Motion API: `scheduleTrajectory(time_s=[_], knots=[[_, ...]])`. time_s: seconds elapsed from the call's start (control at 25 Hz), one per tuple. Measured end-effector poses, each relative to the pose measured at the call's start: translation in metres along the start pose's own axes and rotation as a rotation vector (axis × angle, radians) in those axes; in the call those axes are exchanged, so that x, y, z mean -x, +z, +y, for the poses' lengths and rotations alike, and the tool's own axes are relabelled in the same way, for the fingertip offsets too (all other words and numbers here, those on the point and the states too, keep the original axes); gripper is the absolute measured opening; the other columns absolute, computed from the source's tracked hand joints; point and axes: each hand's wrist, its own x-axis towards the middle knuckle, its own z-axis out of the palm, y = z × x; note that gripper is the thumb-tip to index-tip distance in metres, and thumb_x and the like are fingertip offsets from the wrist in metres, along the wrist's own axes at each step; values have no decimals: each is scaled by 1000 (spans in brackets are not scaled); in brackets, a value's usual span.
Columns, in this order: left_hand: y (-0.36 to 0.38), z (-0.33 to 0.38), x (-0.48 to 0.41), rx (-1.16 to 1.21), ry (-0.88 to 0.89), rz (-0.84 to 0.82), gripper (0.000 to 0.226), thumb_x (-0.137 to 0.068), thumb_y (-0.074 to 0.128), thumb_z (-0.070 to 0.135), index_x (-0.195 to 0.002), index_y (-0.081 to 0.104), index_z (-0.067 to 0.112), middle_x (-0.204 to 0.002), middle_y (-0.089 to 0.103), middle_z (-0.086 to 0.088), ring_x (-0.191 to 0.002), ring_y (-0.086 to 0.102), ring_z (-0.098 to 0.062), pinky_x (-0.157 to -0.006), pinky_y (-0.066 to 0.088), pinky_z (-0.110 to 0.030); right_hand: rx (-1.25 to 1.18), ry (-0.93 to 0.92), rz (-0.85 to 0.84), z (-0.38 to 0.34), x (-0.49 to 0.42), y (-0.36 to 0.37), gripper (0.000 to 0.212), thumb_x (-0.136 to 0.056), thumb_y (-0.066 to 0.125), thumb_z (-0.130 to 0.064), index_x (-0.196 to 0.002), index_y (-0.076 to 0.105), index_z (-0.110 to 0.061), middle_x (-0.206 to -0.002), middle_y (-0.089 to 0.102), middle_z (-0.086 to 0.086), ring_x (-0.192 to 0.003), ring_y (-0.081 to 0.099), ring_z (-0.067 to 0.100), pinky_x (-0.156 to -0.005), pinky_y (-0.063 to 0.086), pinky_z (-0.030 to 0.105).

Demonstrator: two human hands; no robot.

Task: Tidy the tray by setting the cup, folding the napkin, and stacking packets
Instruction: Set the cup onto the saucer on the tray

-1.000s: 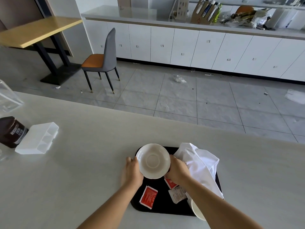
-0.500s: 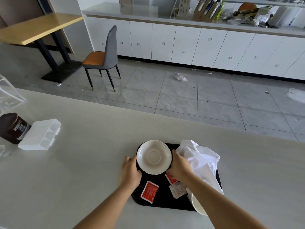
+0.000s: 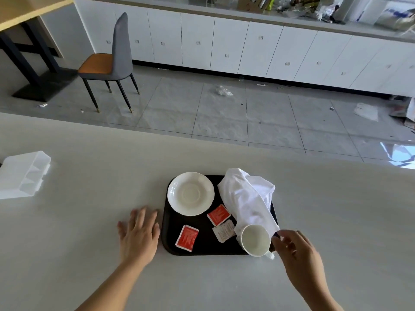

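A black tray [image 3: 202, 249] lies on the pale counter. A white saucer [image 3: 190, 193] sits in its far left corner. A crumpled white napkin [image 3: 248, 197] covers the tray's right side. A white cup [image 3: 256, 240] lies tipped at the near right corner, mouth facing me. Two red packets [image 3: 187, 237] [image 3: 218, 215] and one white packet [image 3: 224, 230] lie loose on the tray. My left hand [image 3: 139, 234] rests flat on the counter just left of the tray, holding nothing. My right hand [image 3: 296, 252] hovers right of the cup by its handle, fingers apart.
A clear plastic organiser [image 3: 22, 175] lies at the counter's far left. Beyond the counter edge there is tiled floor with a grey chair [image 3: 110, 63] and white cabinets [image 3: 247, 48].
Both hands have let go of the saucer, which now rests on the tray. My left hand moved down to the counter; my right hand moved right toward the cup. The camera tilted down.
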Motion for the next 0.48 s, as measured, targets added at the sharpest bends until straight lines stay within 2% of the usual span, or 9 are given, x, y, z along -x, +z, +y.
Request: scheduleTrajectory(time_s=[0.12,0.24,0.32,0.48], knots=[[11,-9,5,-59,49,-4,59,-88,22,42,-142,41,27,-153,34,-6,-141,28,-34,-107,19,-68,-31,66,-108,19,20,10,25,-79,79,-17,-100,68,-26,-90,65,-8,-77,62,4,-63,48,23],[14,-8,4,-55,26,-2,59,-89,21,43,-144,37,29,-155,30,-5,-142,25,-34,-108,17,-67,-1,45,-128,26,26,22,19,-79,80,-17,-92,70,-27,-87,66,-12,-70,65,2,-61,47,15],[14,-8,4,-67,24,1,59,-89,19,44,-145,35,30,-156,29,-4,-143,24,-33,-109,16,-66,16,36,-100,27,25,27,11,-79,80,-18,-81,73,-26,-81,66,-11,-64,65,4,-60,49,20],[13,-7,7,-61,11,8,60,-89,18,46,-146,33,32,-157,28,-2,-145,22,-32,-111,16,-65,97,-42,-88,30,22,35,8,-78,81,-17,-76,75,-21,-77,64,-9,-65,62,8,-59,49,26]])
